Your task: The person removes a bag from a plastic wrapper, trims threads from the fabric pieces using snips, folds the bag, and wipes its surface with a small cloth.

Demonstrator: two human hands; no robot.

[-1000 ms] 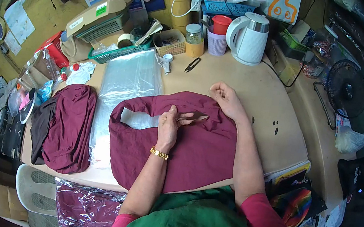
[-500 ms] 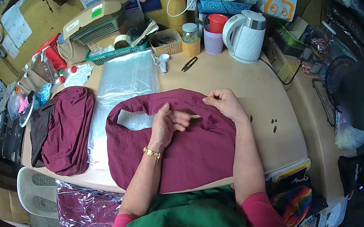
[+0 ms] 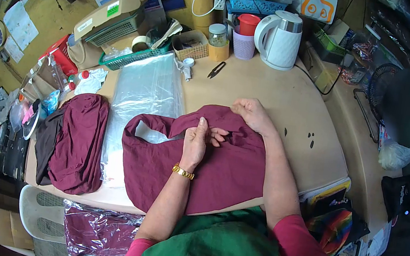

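Observation:
A maroon cloth bag (image 3: 229, 178) with a looped handle lies on the table in front of me. My left hand (image 3: 202, 140), with a gold watch (image 3: 183, 172) on the wrist, rests on its upper middle, thumb up and fingers apart. At the bag's upper right edge, my right hand (image 3: 251, 114) has its fingers pinched together on the maroon cloth. Folded maroon cloth (image 3: 78, 147) lies at the left beside a dark piece. Between it and the bag, clear plastic sheets (image 3: 148, 87) lie partly under the handle.
Small black snips (image 3: 217, 70) lie beyond the bag. Behind them stand a jar (image 3: 218, 44), a purple cup (image 3: 243, 46) and a white kettle (image 3: 280, 40). A green basket (image 3: 131, 59) is at back left, a white stool (image 3: 43, 215) at lower left, a fan (image 3: 381, 91) at right.
My right hand has come down onto the bag's upper edge and closed on it. The cloth near the handle has folded over, and the light piece seen by my left fingers no longer shows.

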